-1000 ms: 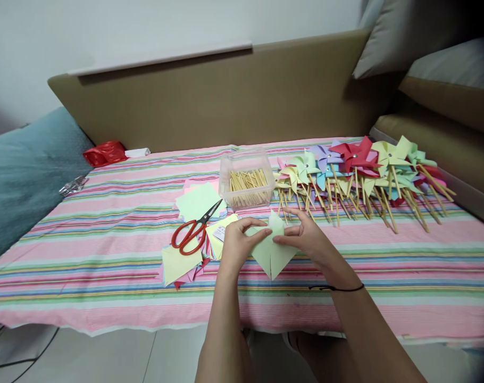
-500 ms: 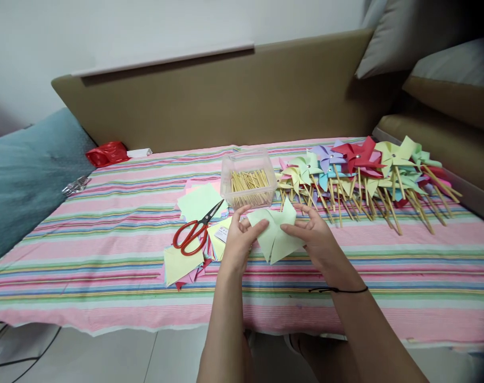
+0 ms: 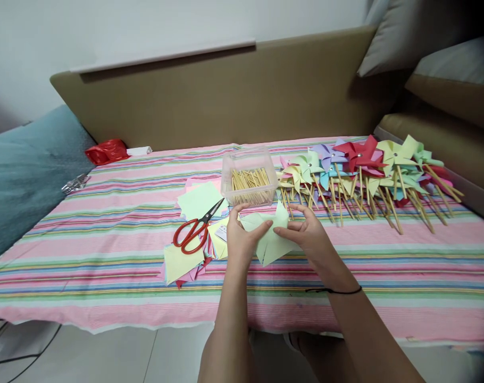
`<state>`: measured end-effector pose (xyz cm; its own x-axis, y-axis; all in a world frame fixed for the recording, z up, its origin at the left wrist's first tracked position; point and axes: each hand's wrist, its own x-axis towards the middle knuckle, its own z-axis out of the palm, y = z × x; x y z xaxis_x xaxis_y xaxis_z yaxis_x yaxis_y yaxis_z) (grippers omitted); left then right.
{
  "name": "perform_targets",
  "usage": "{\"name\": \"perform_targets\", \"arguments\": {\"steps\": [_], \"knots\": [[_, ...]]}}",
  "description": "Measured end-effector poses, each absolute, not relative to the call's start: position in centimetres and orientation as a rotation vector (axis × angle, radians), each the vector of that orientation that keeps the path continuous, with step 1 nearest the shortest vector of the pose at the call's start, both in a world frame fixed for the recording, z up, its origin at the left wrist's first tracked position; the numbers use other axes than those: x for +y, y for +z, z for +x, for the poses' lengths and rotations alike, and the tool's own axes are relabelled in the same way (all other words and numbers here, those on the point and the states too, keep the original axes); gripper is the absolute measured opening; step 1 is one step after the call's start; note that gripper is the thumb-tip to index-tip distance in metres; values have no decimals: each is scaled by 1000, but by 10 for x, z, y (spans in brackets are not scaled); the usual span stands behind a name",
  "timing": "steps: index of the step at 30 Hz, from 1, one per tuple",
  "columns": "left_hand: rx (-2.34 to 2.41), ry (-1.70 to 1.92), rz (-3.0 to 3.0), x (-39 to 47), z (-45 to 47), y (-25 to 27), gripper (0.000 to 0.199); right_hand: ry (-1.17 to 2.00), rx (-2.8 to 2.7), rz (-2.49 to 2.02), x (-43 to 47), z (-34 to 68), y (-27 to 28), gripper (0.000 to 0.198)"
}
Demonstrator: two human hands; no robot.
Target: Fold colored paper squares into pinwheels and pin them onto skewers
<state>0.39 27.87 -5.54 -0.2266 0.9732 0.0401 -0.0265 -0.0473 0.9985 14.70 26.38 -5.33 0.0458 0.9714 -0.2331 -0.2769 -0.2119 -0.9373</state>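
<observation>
A pale green paper square (image 3: 273, 246) with cuts in it is held up between both hands, above the striped cloth. My left hand (image 3: 244, 234) pinches its left side, thumb on the near face. On the other side, my right hand (image 3: 306, 231) grips the paper with thumb and fingers, and a corner there stands curled upward. Just beyond the hands is a clear plastic box (image 3: 228, 175) of short wooden sticks (image 3: 252, 181). Red-handled scissors (image 3: 192, 235) lie left of my left hand, across stacks of coloured paper (image 3: 200, 199).
Several finished paper pinwheels (image 3: 359, 154) on sticks are heaped at the right. A red plastic bag (image 3: 107, 152), a small white object (image 3: 139, 151) and a clear packet of shiny pieces (image 3: 75, 184) lie at the far left. Cushions (image 3: 457, 85) rise at the back right.
Both hands have shifted slightly left with the paper. The right hand has come closer to the left, and the paper's upper right corner is bent further inward.
</observation>
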Motion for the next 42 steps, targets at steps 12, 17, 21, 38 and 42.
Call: {"name": "perform_targets", "arguments": {"steps": [12, 17, 21, 38, 42], "knots": [[1233, 1199, 1061, 270, 6, -44, 54, 1355, -818, -1182, 263, 147, -50, 88], [1210, 1227, 1035, 271, 5, -44, 59, 1358, -824, -1163, 263, 147, -52, 93], [1205, 1223, 1027, 271, 6, -43, 63, 1377, -813, -1162, 262, 147, -51, 90], [1072, 1375, 955, 273, 6, -42, 43, 1231, -633, -1254, 265, 150, -52, 85], [1033, 1261, 991, 270, 11, -37, 34, 1219, -644, -1257, 265, 151, -53, 86]]}}
